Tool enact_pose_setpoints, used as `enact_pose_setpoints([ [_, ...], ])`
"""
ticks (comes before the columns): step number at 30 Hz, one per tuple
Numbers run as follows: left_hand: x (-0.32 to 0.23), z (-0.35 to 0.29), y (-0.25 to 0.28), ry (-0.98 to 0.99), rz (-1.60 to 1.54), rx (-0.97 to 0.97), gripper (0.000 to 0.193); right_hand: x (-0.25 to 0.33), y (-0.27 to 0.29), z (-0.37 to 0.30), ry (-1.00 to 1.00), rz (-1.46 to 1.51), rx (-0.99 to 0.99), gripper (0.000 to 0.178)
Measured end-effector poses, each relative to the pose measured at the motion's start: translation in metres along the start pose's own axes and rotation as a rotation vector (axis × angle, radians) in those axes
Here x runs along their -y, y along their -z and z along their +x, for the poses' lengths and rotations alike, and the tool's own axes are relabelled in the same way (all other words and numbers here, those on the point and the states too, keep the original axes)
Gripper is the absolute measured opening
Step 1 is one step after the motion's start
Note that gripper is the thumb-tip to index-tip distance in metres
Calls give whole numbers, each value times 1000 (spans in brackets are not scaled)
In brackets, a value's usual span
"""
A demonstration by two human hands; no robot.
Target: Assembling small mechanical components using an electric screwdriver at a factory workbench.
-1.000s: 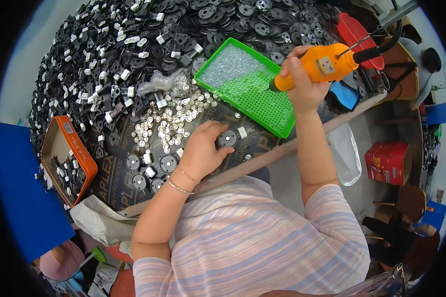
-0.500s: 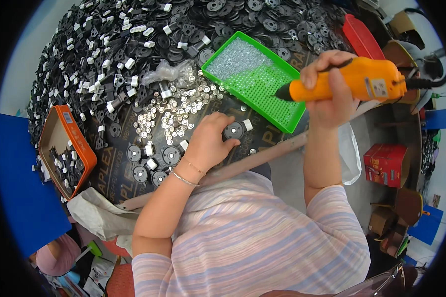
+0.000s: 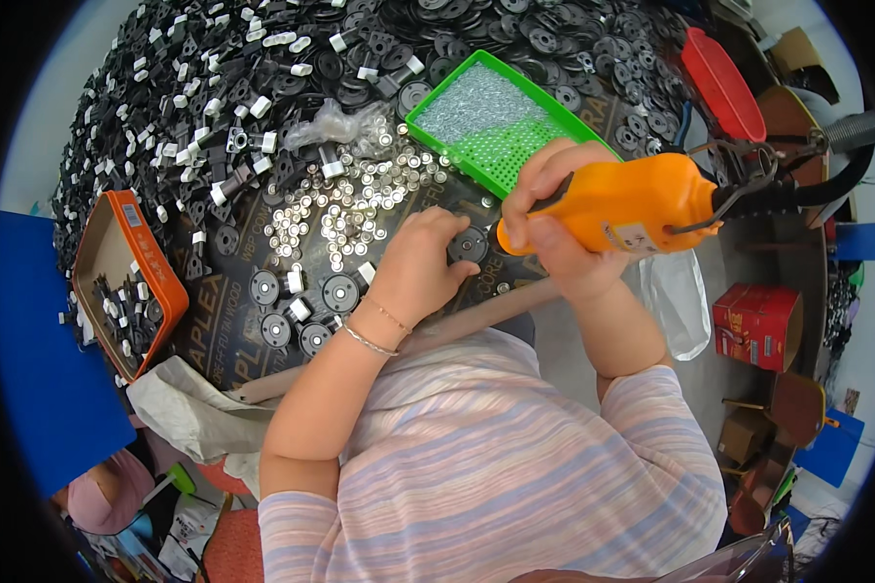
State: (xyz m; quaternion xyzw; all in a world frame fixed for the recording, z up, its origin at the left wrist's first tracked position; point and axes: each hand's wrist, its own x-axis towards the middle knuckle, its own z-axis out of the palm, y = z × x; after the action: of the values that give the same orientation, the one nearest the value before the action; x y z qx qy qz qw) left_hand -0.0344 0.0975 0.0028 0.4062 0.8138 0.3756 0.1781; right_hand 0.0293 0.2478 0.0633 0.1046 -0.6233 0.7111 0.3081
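My left hand [image 3: 418, 255] grips a black wheel [image 3: 469, 245] with its fingers and thumb, low over the dark board. My right hand [image 3: 559, 209] is wrapped round an orange electric screwdriver [image 3: 642, 199]. The screwdriver's dark nose points left and meets the right side of the wheel; the bit's tip is hidden. Behind my right hand lies a green perforated tray [image 3: 501, 151] with a heap of small silvery screws [image 3: 476, 102]. Left of my left wrist sit several black wheels [image 3: 340, 292] with white-tipped brackets. Small round metal pieces [image 3: 335, 219] are scattered beyond them.
A large heap of black and white plastic parts [image 3: 185, 126] covers the far side, with black discs [image 3: 544, 39] at the back. An orange box [image 3: 170, 282] holding more parts stands at left. A red tray [image 3: 724, 87] lies far right. A pale rail [image 3: 496, 309] edges the board.
My right hand has brought the screwdriver left and nearer me, from over the green tray to the wheel. My left hand has shifted slightly right, still with the wheel. The green tray has slid slightly.
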Motion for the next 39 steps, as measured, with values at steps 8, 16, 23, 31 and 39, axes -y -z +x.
enact_pose_setpoints([
  [8, 4, 1, -3, -46, -4, -43, 44, -4, 3, 4, 4, -109, 178, 23],
  [16, -1, 3, -2, -75, -45, 40, 47, -4, 21, 17, -142, 155, 227, 34],
  [23, -3, 3, 0, -37, -16, 27, 47, 12, 49, 42, 62, 192, 205, 35],
  [31, -10, 3, 4, 67, 51, 21, 50, -30, 49, 45, 79, -37, -162, 27],
  [39, -4, 3, 5, 22, 19, -4, 49, -35, 40, 51, 118, 32, -174, 20],
])
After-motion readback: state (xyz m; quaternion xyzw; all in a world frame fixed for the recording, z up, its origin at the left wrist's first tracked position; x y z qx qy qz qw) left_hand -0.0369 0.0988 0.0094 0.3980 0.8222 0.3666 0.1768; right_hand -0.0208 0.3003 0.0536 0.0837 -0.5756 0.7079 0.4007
